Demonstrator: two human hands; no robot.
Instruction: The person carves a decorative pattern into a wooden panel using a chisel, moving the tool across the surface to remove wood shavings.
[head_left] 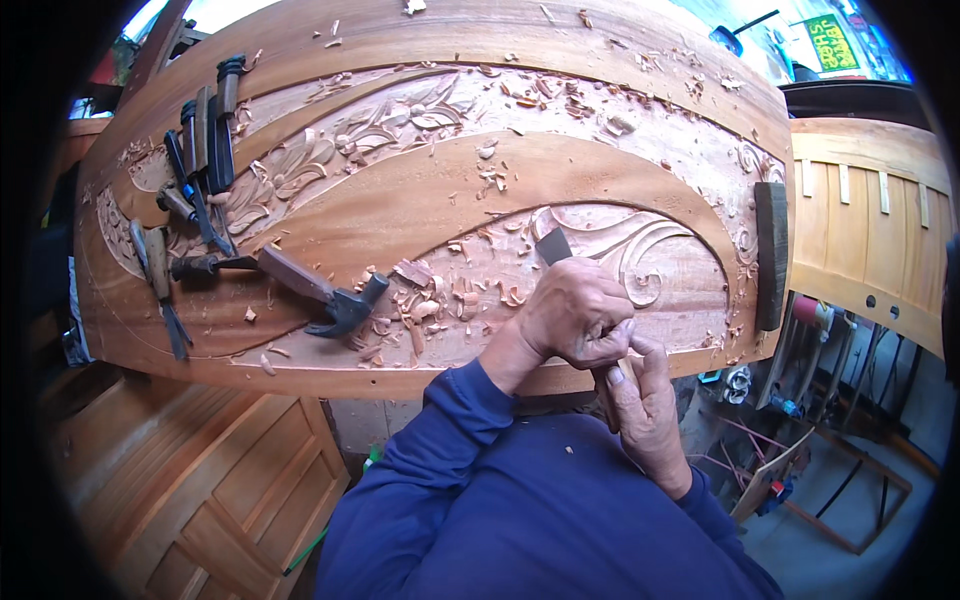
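Observation:
A wide-bladed chisel (552, 246) points away from me, its dark flat blade resting at or just above the carved scroll relief (640, 262) of a wooden door panel (520, 165). My left hand (578, 312) is closed in a fist around the tool's middle, hiding most of the shank. Close behind it, my right hand (648, 408) grips the wooden handle (606, 392), thumb lying along it. Curled shavings (425, 300) are scattered to the left of my hands, beside a claw hammer (340, 303) that lies on the panel.
Several chisels and gouges (205, 140) are piled at the panel's left, with another gouge (160, 270) nearer me. A dark wooden block (770, 255) lies at the right edge. Another panelled door (225, 500) is below left; a slatted wooden piece (870, 200) stands at right.

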